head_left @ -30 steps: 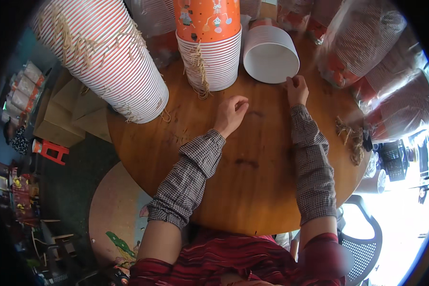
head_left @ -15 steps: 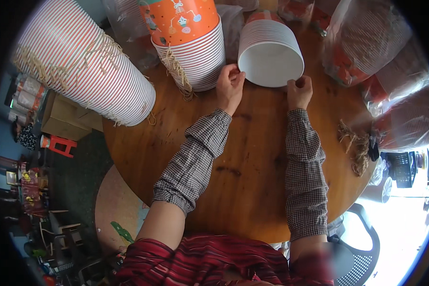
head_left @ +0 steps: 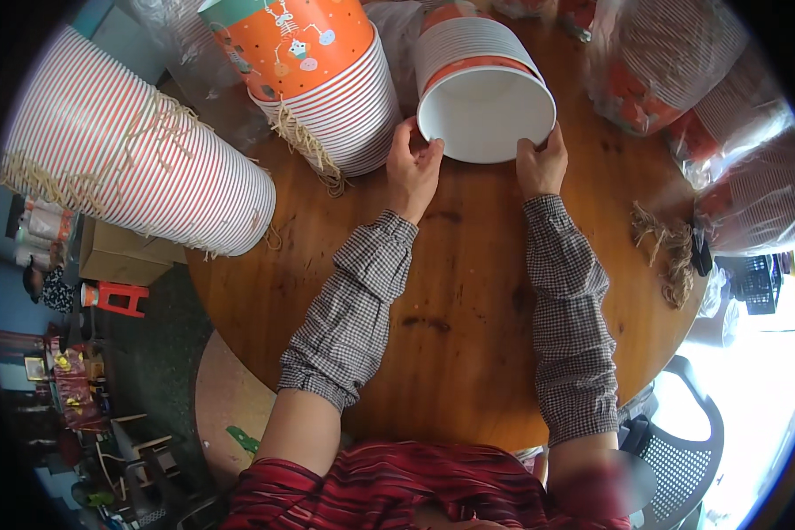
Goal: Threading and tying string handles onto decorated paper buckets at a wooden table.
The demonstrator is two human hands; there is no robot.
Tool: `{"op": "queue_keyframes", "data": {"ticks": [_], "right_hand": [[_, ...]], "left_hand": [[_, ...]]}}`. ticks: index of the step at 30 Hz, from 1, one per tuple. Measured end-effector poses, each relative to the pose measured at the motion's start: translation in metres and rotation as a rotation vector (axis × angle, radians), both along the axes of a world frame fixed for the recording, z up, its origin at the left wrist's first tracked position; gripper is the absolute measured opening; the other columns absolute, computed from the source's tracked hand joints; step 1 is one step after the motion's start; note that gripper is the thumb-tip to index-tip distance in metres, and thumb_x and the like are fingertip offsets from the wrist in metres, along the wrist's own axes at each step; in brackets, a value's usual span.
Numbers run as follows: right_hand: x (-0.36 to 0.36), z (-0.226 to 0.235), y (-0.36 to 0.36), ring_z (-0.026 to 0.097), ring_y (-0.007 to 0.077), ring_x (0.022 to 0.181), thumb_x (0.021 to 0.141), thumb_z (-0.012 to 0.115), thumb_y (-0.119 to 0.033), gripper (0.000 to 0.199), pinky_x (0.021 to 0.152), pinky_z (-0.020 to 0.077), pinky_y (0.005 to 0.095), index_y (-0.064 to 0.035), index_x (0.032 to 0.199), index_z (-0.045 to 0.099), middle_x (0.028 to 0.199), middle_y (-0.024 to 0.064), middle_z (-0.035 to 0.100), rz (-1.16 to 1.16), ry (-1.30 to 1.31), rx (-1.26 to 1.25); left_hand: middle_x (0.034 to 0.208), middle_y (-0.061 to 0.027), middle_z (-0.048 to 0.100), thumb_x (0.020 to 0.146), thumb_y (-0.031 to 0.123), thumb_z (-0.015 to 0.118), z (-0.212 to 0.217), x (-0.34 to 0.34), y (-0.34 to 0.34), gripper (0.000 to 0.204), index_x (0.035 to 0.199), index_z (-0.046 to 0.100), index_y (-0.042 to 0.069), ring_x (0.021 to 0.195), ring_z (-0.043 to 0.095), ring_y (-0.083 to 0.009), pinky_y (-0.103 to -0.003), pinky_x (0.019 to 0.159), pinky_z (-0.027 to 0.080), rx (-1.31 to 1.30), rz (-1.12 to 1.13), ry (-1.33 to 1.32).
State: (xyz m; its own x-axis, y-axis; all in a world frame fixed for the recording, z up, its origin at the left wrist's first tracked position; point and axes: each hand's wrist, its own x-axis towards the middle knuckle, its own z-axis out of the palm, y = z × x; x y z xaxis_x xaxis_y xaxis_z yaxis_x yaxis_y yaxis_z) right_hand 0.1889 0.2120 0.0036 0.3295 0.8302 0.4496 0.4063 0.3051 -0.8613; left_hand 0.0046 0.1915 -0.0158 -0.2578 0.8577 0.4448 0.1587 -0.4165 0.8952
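A paper-bucket stack (head_left: 484, 104) lies on the tabletop (head_left: 468, 353) between the fingers (head_left: 435, 152); left of them, two more stacks (head_left: 210, 187); right, twine strands (head_left: 677, 246) and bagged buckets (head_left: 667, 66).

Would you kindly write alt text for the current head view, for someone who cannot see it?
The left hand and right hand hold opposite sides of a white-lined bucket at the front of a sideways stack on a wooden table. Two stacks with twine are at left, plastic-wrapped stacks at right.
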Motion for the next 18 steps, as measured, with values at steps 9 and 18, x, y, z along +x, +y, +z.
{"op": "queue_keyframes", "data": {"ticks": [9, 18], "right_hand": [[-0.004, -0.004, 0.002, 0.064, 0.0338, 0.095, 0.086, 0.055, -0.014, 0.032, 0.082, 0.0501, 0.0383, 0.0011, 0.115, 0.054, 0.1, 0.0211, 0.065, 0.047, 0.024, -0.051], [0.004, -0.01, -0.014, 0.06, 0.0262, 0.105, 0.085, 0.051, -0.006, 0.043, 0.09, 0.0462, 0.034, 0.0003, 0.128, 0.046, 0.11, 0.0174, 0.062, 0.31, 0.09, -0.042]], "left_hand": [[0.109, -0.0122, 0.057, 0.086, 0.01, 0.061, 0.001, -0.002, 0.003, 0.043, 0.125, 0.045, 0.0, 0.09, 0.059, -0.0175, -0.028, 0.077, 0.05, -0.065, -0.04, -0.023], [0.117, -0.013, 0.055, 0.09, 0.016, 0.06, 0.021, 0.0, -0.008, 0.045, 0.127, 0.044, -0.003, 0.104, 0.055, -0.021, -0.032, 0.089, 0.045, -0.051, -0.091, -0.117]]}}
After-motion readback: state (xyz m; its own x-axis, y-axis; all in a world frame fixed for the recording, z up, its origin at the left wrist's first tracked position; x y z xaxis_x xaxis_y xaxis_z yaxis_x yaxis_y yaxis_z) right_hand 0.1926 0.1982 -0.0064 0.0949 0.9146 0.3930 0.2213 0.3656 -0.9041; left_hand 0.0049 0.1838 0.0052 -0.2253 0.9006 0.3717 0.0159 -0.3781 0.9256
